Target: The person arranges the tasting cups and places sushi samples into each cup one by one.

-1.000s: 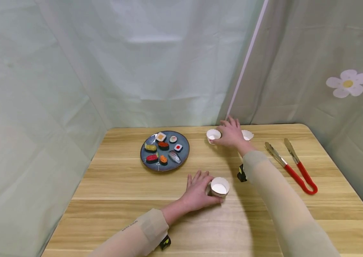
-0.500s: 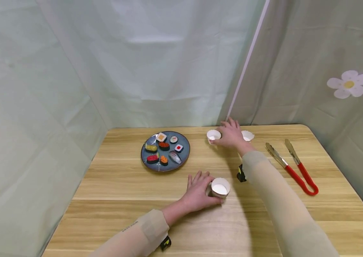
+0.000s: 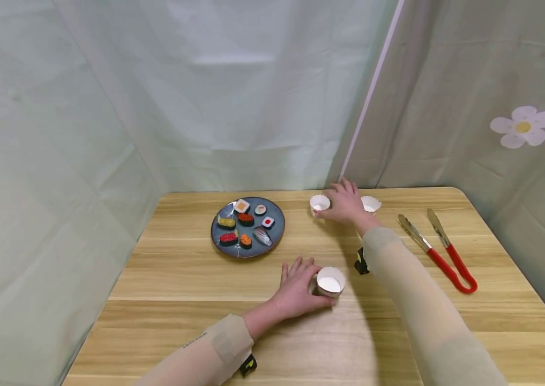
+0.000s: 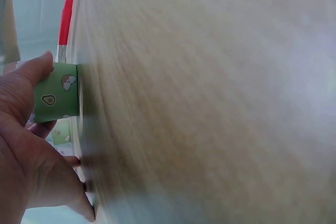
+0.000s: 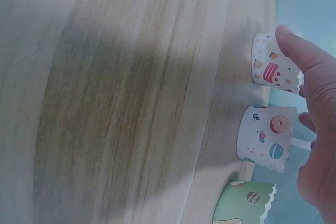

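Observation:
My left hand grips a paper baking cup standing on the table, thumb on the near side and index finger on the far side. In the left wrist view this cup is green with avocado pictures. My right hand is at the back, its thumb and fingers around the right side of a white baking cup. The right wrist view shows this cup with a cake print, and a donut-print cup beside it, hidden under the hand in the head view. A green cup comes after that.
A blue plate with several sushi pieces sits at the back left. Red-handled metal tongs lie spread on the right. Curtains hang behind the wooden table.
My right hand has shifted very slightly left and toward me beside the white baking cup. The left hand and its cup stay in place.

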`<state>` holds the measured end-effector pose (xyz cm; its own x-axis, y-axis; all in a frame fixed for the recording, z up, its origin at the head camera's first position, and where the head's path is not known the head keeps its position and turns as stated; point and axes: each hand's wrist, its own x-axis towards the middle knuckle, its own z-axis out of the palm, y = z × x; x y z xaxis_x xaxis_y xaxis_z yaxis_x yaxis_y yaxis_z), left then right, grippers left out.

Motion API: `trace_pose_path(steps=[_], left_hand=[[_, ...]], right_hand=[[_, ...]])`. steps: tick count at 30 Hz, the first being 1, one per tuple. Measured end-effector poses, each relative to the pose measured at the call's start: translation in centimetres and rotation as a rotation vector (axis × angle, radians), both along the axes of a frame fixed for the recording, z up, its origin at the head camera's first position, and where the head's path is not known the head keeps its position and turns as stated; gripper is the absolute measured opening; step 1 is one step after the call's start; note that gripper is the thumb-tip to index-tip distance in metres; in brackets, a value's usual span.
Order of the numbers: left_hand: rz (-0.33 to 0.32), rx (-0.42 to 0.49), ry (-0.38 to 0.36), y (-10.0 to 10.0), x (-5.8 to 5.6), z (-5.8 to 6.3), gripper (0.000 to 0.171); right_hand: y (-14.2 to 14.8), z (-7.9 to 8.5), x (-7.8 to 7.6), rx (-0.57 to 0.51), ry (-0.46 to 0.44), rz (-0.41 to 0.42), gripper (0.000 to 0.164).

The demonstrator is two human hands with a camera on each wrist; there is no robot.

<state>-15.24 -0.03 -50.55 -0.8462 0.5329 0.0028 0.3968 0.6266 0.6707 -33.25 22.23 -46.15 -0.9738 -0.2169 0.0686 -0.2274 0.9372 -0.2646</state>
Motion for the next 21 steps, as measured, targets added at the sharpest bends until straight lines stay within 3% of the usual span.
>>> trace_pose_path(steps=[21], left_hand=[[-0.004,0.007,0.015,0.4,-0.2,0.4,0.07]], right_hand=[[1.9,2.7,2.3,0.028,0.183,0.102,0.085]])
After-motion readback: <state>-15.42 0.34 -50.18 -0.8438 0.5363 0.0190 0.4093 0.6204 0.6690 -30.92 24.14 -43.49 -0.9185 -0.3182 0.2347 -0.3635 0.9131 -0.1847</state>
